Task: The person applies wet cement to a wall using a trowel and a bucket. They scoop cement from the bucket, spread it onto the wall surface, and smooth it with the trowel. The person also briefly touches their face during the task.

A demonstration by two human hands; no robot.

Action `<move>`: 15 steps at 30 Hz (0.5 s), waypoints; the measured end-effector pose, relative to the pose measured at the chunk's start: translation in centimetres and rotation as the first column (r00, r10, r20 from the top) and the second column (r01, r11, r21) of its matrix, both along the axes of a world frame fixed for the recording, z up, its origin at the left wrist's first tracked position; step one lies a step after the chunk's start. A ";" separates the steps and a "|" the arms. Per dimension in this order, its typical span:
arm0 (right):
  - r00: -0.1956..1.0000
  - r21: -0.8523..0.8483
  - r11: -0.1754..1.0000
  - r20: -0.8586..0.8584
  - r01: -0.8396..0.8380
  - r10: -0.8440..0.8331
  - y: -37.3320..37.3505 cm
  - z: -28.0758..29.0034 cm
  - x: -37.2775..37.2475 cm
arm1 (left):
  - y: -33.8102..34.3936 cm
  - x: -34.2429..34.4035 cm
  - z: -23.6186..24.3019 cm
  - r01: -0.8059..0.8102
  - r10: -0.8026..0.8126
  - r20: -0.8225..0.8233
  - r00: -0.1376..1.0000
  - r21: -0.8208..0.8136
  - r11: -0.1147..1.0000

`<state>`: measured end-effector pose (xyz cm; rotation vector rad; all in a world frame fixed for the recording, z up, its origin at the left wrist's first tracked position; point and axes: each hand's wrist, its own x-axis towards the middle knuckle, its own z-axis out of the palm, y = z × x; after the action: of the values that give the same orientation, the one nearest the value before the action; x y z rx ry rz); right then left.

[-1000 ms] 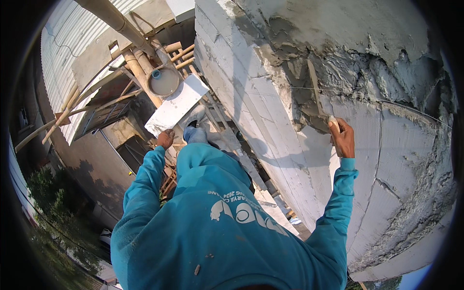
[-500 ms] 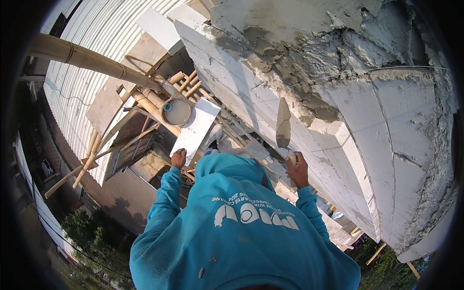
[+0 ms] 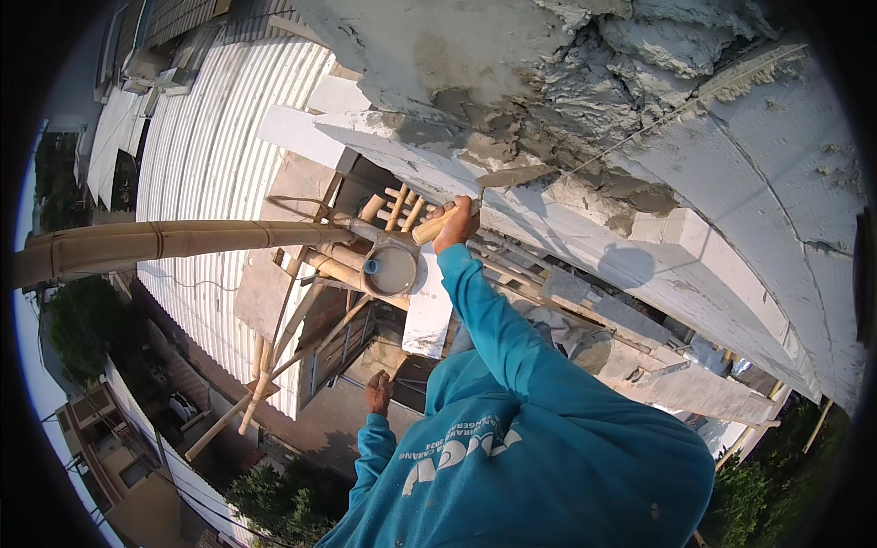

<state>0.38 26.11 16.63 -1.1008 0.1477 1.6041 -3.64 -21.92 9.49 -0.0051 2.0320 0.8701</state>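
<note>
the person's right grip (image 3: 456, 225) is closed around the pale handle (image 3: 431, 226) of a trowel (image 3: 516, 176), the handle end pointing left toward the bucket (image 3: 414, 272) and the blade pointing right. the blade is in front of the white block wall (image 3: 585, 239), near a band of grey mortar (image 3: 512, 137); whether it touches either cannot be determined. the left grip (image 3: 379, 393) is lowered to the left of the person's body, well apart from the trowel, fingers appearing partly curled; whether they are spread or pressed together cannot be told. the bucket is round, contains greyish liquid and has a small blue cup (image 3: 371, 266) at its left side. a flat white panel (image 3: 427, 320) is just beside the bucket, nearer the left grip than the trowel blade is. a thick bamboo pole (image 3: 183, 240) runs in from the left toward further bamboo pieces (image 3: 333, 267) by the bucket. a thin string (image 3: 630, 140) crosses the wall and mortar area. a white corrugated roof (image 3: 206, 137) is seen behind the pole.
</note>
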 end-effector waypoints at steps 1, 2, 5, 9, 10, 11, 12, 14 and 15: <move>0.999 0.030 0.999 -0.012 0.030 -0.029 1.7 -0.5 -0.6 | -0.8 0.0 1.0 0.026 -0.024 0.041 0.999 -0.046 0.999; 0.996 0.027 0.997 -0.056 0.075 -0.073 2.9 0.5 -1.8 | -1.9 0.5 1.7 -0.023 0.029 0.060 0.998 -0.096 0.995; 0.964 0.008 0.968 -0.092 0.250 -0.248 6.1 5.4 -5.6 | -4.0 1.5 2.9 -0.097 0.119 0.099 0.988 -0.209 0.973; 0.931 0.153 0.918 -0.044 0.366 -0.363 7.7 7.0 -10.4 | -3.4 1.6 4.1 -0.132 0.163 0.127 0.978 -0.223 0.966; 0.929 0.175 0.918 0.040 0.356 -0.368 7.8 7.0 -11.4 | -3.2 1.8 4.2 -0.136 0.165 0.126 0.978 -0.212 0.968; 0.918 0.202 0.915 0.121 0.349 -0.377 8.4 6.8 -12.4 | -2.7 1.7 4.1 -0.134 0.160 0.126 0.979 -0.195 0.972; 0.819 0.339 0.896 0.399 0.286 -0.412 9.1 5.9 -13.3 | -2.1 1.5 3.9 -0.130 0.154 0.127 0.980 -0.177 0.976; 0.760 0.341 0.934 0.578 0.106 -0.297 8.3 6.5 -14.9 | -1.4 1.7 3.2 -0.091 0.109 0.128 0.986 -0.136 0.986; 0.857 0.240 0.971 0.498 0.008 -0.130 7.1 8.4 -15.8 | -1.3 2.0 2.9 -0.084 0.099 0.127 0.987 -0.118 0.990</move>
<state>-15.43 33.16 25.04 -1.2818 -0.3433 1.1779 -1.59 -23.19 12.35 -0.2148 1.9652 0.7898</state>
